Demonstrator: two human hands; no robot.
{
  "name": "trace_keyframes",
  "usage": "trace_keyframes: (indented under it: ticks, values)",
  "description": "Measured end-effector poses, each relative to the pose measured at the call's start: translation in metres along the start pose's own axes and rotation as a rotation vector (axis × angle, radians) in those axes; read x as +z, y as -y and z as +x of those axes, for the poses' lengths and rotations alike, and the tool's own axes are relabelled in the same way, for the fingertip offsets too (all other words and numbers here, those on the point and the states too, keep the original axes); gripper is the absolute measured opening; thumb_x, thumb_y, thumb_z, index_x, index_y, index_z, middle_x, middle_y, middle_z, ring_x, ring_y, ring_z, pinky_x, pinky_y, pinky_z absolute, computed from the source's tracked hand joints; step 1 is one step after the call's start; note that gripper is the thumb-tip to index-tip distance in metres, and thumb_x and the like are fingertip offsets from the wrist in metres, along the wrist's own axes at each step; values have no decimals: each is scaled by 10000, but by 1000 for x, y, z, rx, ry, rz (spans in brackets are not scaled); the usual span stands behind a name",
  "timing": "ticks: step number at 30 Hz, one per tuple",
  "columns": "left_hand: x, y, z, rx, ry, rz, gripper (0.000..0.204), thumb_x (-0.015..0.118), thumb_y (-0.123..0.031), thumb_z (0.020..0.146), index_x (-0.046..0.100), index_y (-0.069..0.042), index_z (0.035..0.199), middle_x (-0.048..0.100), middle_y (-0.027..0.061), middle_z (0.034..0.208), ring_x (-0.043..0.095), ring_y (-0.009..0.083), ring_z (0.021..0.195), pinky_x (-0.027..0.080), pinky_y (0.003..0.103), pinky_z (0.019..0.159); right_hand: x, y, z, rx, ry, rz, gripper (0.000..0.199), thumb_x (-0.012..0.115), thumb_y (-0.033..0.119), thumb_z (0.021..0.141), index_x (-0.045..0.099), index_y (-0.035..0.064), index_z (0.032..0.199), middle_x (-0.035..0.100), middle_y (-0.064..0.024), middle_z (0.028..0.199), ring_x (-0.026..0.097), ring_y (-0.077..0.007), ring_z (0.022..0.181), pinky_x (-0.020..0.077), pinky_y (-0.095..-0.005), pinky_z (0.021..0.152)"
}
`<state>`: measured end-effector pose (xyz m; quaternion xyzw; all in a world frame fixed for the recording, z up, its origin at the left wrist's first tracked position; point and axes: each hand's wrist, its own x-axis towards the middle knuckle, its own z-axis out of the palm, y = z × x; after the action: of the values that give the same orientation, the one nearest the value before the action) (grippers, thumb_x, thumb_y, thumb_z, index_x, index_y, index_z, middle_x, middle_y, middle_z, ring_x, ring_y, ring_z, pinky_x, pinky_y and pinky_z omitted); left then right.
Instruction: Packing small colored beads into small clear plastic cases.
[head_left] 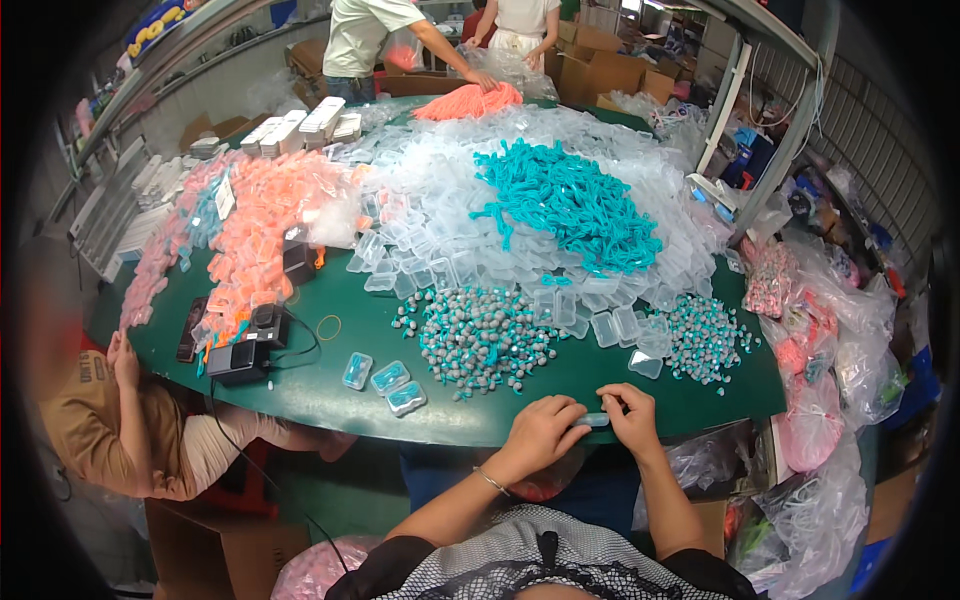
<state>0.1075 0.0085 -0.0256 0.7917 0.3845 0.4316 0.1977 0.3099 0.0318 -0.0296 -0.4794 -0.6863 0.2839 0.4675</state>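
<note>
Both hands, left hand and right hand, pinch one small clear case shut at the desk edge; three filled cases lie finished, heaps of empty cases and earplugs remain.

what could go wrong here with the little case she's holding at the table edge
1. Both hands, left hand and right hand, pinch the small clear case right over the green table edge; a slip could drop it to the floor.
2. The grey-teal earplug pile lies close; a forearm sweep could scatter pieces.
</note>
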Motion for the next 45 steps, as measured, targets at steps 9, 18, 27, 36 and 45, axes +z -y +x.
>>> trace_keyframes:
  ticks: [9,18,27,36,45]
  values:
    - [-4,-14,-17,44,-39,-98,286,734,-216,854,666,-53,1079,642,122,1040,653,322,894,543,391,745,0,-1,-10,18,15,15,105,635,-15,884,708,2,958,673,-73,805,634,-113,668,483,-246,572]
    - [19,1,-78,-152,350,-284,260,712,-186,872,663,-41,1082,673,167,1041,669,349,840,552,421,753,1,-7,2,-76,-14,-4,102,620,-9,892,697,-10,960,686,-85,834,614,-117,668,495,-264,599]
    - [124,118,-139,-421,665,-30,273,665,-207,812,668,-49,1035,677,200,1029,661,399,954,537,480,841,-7,-9,-2,-12,-11,-43,115,627,20,913,713,6,988,680,-36,813,616,-77,701,481,-225,619]
    - [173,175,-190,-642,937,142,370,663,-133,751,719,-43,1105,668,222,1205,653,366,1118,539,415,942,9,3,-3,-72,20,-54,97,650,0,883,714,8,955,667,-62,790,570,-95,623,450,-246,568]
    - [59,49,-112,-477,587,-143,257,608,-241,917,688,-92,1111,691,166,1114,659,380,1025,536,444,880,32,18,67,-445,6,-448,214,673,51,829,683,53,1043,665,-119,978,623,-314,942,499,-407,807]
